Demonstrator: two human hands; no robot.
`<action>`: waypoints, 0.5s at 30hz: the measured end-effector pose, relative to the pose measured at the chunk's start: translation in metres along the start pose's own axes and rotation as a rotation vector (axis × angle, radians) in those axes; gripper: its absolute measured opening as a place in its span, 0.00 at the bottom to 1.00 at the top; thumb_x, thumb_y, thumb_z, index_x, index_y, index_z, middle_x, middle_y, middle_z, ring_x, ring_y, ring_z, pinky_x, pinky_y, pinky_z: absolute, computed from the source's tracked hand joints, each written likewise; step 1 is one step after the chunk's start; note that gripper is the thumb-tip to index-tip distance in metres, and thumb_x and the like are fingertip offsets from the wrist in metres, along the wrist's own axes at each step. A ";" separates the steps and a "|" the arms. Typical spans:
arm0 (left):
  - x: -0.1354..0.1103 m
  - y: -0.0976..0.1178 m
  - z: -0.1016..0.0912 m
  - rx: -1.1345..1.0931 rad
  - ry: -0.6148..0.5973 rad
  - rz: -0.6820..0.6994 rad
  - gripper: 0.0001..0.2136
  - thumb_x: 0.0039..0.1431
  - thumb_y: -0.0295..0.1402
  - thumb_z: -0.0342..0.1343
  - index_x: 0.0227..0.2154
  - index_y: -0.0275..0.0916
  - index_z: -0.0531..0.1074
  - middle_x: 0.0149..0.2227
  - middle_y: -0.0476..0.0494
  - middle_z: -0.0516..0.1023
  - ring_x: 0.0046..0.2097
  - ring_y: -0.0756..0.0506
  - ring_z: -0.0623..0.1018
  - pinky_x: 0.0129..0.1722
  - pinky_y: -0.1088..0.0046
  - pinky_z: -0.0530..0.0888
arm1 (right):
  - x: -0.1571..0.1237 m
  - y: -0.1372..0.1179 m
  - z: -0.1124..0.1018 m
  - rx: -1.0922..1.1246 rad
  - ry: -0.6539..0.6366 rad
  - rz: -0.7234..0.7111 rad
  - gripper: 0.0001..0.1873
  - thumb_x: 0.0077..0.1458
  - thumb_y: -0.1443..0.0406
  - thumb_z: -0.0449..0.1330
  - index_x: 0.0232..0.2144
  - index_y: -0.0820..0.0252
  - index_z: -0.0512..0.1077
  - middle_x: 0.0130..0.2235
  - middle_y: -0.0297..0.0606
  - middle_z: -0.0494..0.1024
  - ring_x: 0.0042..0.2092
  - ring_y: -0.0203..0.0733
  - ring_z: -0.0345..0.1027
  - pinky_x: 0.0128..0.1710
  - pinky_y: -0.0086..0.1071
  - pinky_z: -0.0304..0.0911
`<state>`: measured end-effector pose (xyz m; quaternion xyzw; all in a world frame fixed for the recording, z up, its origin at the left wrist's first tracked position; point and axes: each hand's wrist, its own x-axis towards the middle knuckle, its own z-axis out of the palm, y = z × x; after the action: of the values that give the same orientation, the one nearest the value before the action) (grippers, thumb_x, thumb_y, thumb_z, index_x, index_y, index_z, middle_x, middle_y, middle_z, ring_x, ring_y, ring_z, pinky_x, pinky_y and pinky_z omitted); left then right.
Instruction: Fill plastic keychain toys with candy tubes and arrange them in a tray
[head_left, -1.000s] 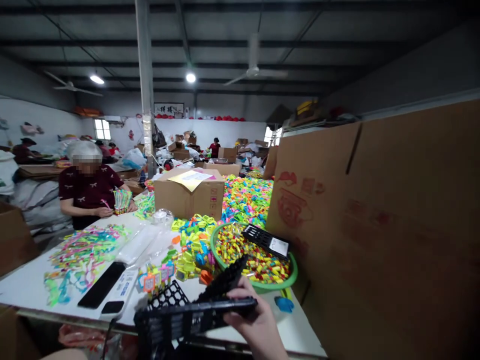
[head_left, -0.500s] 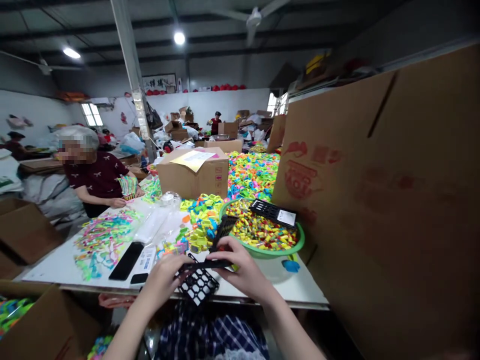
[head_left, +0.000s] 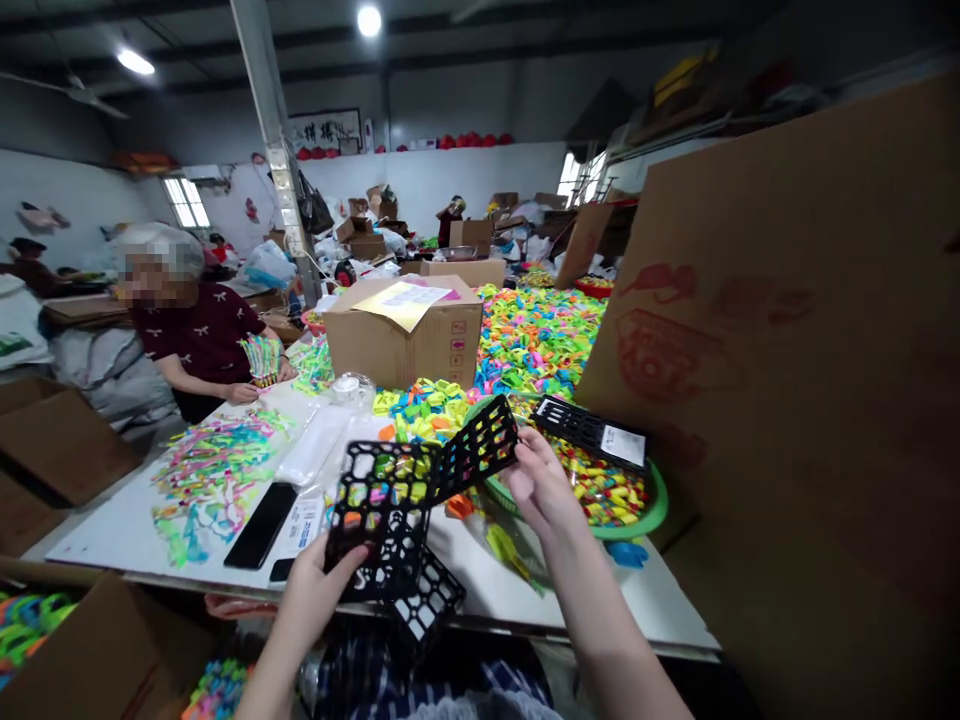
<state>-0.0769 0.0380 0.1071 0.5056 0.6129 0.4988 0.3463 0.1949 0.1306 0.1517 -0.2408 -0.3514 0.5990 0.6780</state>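
My left hand (head_left: pixel 330 575) grips the lower left edge of a black plastic grid tray (head_left: pixel 386 505), thumb on its face, tilted above the table. My right hand (head_left: pixel 544 490) pinches the right end of a smaller black grid panel (head_left: pixel 480 450). The two pieces meet near the middle; I cannot tell whether they are joined. Below them another black grid (head_left: pixel 431 600) lies at the table's front edge. To the right, a green basin (head_left: pixel 660 505) holds small yellow and red pieces, with a labelled black grid (head_left: pixel 577 425) resting on top.
A cardboard box (head_left: pixel 405 340) with papers stands mid-table, beside a heap of colourful plastic parts (head_left: pixel 540 335). A black phone (head_left: pixel 261 525) lies left of my hands. A large cardboard sheet (head_left: pixel 787 380) walls off the right. A co-worker (head_left: pixel 202 330) sits at the left, holding colourful strips.
The black grid in my left hand has tilted up to face me. My right hand has moved right and up, swinging the smaller panel outward. The view has shifted slightly.
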 end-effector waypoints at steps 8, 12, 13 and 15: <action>-0.007 0.028 0.022 -0.549 0.045 -0.285 0.24 0.38 0.49 0.67 0.34 0.37 0.71 0.27 0.49 0.77 0.19 0.52 0.71 0.20 0.76 0.69 | -0.003 -0.012 -0.011 -0.009 -0.057 0.015 0.14 0.38 0.66 0.66 0.26 0.54 0.65 0.31 0.29 0.75 0.33 0.36 0.69 0.33 0.30 0.66; -0.013 0.034 0.024 -0.614 0.139 -0.352 0.19 0.45 0.43 0.65 0.37 0.36 0.72 0.30 0.45 0.79 0.22 0.49 0.74 0.21 0.75 0.72 | -0.009 -0.014 -0.010 0.010 -0.102 0.036 0.13 0.36 0.69 0.64 0.25 0.55 0.63 0.33 0.30 0.75 0.34 0.36 0.68 0.34 0.31 0.66; -0.014 0.036 0.024 -0.631 0.187 -0.378 0.16 0.47 0.39 0.63 0.37 0.35 0.72 0.30 0.44 0.79 0.23 0.48 0.76 0.23 0.75 0.73 | -0.009 -0.014 -0.011 0.049 -0.092 0.048 0.12 0.36 0.69 0.62 0.25 0.55 0.63 0.32 0.30 0.74 0.34 0.37 0.68 0.34 0.31 0.66; -0.018 0.041 0.023 -0.692 0.252 -0.434 0.11 0.53 0.34 0.58 0.38 0.34 0.73 0.30 0.42 0.80 0.27 0.46 0.79 0.26 0.74 0.75 | -0.006 -0.013 -0.014 0.149 -0.039 0.083 0.11 0.36 0.70 0.59 0.25 0.55 0.62 0.31 0.29 0.74 0.33 0.37 0.68 0.34 0.33 0.66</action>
<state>-0.0396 0.0262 0.1388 0.1540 0.5392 0.6486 0.5146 0.2136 0.1236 0.1517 -0.1925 -0.3086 0.6557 0.6616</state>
